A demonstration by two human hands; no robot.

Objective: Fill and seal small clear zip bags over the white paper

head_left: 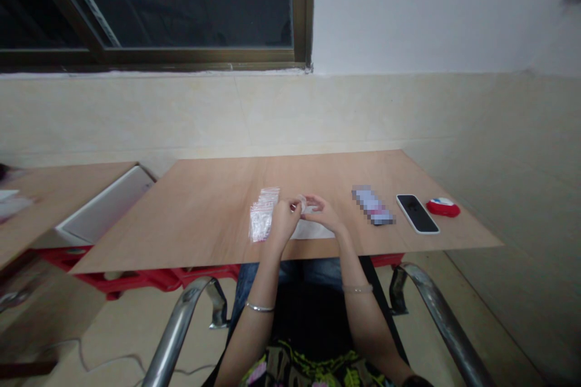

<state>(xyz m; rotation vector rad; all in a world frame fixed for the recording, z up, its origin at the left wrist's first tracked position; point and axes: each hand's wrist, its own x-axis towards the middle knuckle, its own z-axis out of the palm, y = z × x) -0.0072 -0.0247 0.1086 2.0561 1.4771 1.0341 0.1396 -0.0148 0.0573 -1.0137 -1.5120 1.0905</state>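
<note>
My left hand [287, 219] is closed in a pinch over the middle of the table's front part. Between its fingertips and those of my right hand [323, 213] is a small whitish, see-through piece [302, 203], perhaps a little plastic bag; its exact kind is too small to make out. The right thumb and forefinger curve toward this piece from the other side, with a gap inside their curve. Below the hands a white sheet [313, 231] lies flat, partly covered by them. Just left of my left hand, clear plastic bags with reddish edges [262, 217] lie in an overlapping stack.
On the right of the wooden table [204, 211] lie a pixelated flat item [373, 205], a phone with a white edge [417, 214] and a red item [443, 207]. Metal chair arms [181, 326] flank me. A second table [91, 184] stands left.
</note>
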